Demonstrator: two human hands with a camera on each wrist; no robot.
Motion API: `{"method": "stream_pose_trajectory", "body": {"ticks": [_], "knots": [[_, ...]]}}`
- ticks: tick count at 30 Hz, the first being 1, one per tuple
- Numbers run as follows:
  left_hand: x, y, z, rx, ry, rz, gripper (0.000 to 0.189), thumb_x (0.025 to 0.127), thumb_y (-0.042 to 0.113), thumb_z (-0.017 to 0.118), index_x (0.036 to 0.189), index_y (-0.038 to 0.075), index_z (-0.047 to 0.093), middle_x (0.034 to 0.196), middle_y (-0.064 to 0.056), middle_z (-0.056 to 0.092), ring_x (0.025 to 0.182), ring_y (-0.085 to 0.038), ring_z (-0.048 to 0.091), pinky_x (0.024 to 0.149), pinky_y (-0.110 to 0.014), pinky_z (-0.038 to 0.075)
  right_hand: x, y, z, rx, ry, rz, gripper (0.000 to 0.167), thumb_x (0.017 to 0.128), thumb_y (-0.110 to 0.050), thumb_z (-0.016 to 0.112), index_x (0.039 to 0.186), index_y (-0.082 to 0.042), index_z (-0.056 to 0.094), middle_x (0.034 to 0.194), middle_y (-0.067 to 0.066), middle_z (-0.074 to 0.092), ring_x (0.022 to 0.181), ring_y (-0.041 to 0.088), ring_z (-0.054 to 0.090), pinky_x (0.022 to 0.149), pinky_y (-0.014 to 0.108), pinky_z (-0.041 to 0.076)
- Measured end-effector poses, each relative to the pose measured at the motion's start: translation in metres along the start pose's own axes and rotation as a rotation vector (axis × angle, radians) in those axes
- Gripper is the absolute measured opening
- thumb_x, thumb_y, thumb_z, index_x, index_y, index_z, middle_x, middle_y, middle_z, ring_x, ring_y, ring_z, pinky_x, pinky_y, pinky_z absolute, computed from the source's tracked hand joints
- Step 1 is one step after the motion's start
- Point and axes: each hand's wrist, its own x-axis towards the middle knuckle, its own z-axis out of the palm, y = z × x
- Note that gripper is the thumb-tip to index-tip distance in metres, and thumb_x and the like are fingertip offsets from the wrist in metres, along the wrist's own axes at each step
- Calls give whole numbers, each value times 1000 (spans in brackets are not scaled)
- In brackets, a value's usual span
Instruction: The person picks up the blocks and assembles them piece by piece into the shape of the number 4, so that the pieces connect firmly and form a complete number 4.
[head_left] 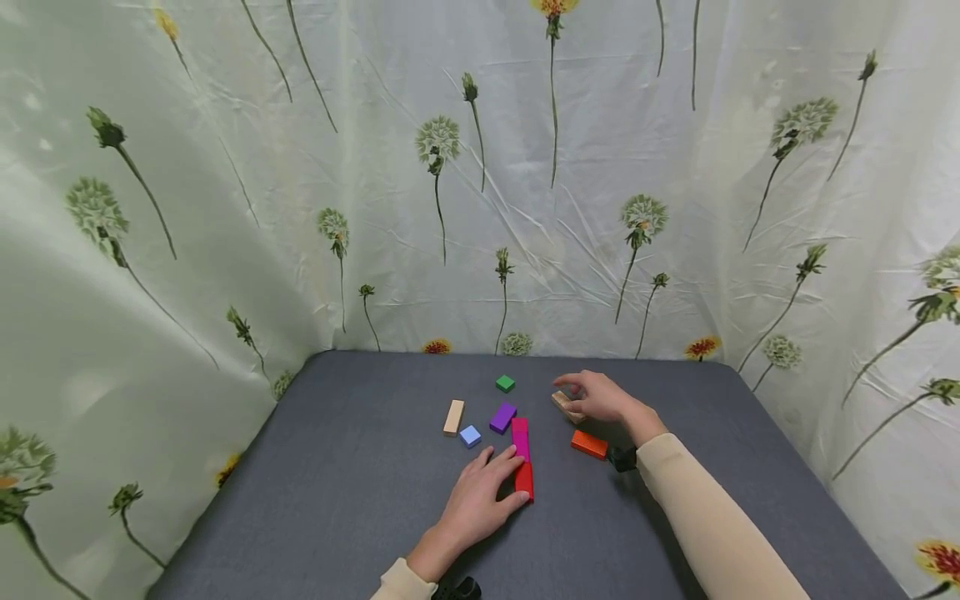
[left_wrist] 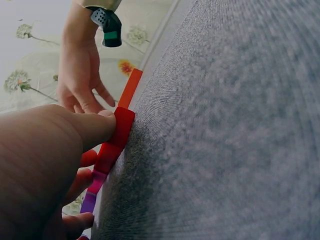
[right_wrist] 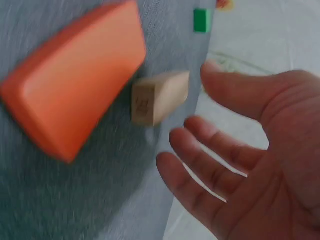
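Observation:
My left hand [head_left: 480, 493] rests along a lengthwise row of blocks on the grey table. Its thumb touches the near red block [head_left: 525, 482], and a fingertip lies by the magenta block [head_left: 521, 447]. A crimson block [head_left: 520, 426] forms the row's far end. In the left wrist view the thumb rests against the red block [left_wrist: 123, 127]. My right hand [head_left: 600, 397] hovers over a tan wooden block [head_left: 564, 406], fingers loosely bent. Apart from that hand, the tan block [right_wrist: 160, 97] lies beyond the orange block [right_wrist: 85, 80] in the right wrist view.
A purple block [head_left: 502, 417], a light blue block [head_left: 470, 437], a second tan block [head_left: 453, 417] and a green block [head_left: 506, 383] lie left of and beyond the row. Flower-printed curtain [head_left: 525, 208] borders the dark grey table [head_left: 337, 475] at the back and sides.

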Motion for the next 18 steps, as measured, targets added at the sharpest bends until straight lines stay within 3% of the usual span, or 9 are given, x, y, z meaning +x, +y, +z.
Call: {"method": "stream_pose_trajectory", "body": {"ticks": [7,18], "knots": [[0,-1,-1,11,1,6,56,94,48,67,143,22,59,153,4,47,143,-38,36,111,-60,31,5,18,-5,11,-114,-5,59,95,-17,71,150,-16,49,122,14,63,108,28,60,88,51,51],[-1,1,-2,-4,-13,-15,56,94,46,68,143,22,59,154,4,46,144,-37,35,111,-61,30,11,35,-3,59,-164,-56,62,96,-18,71,152,-17,46,125,12,60,111,29,57,90,53,47]]}}
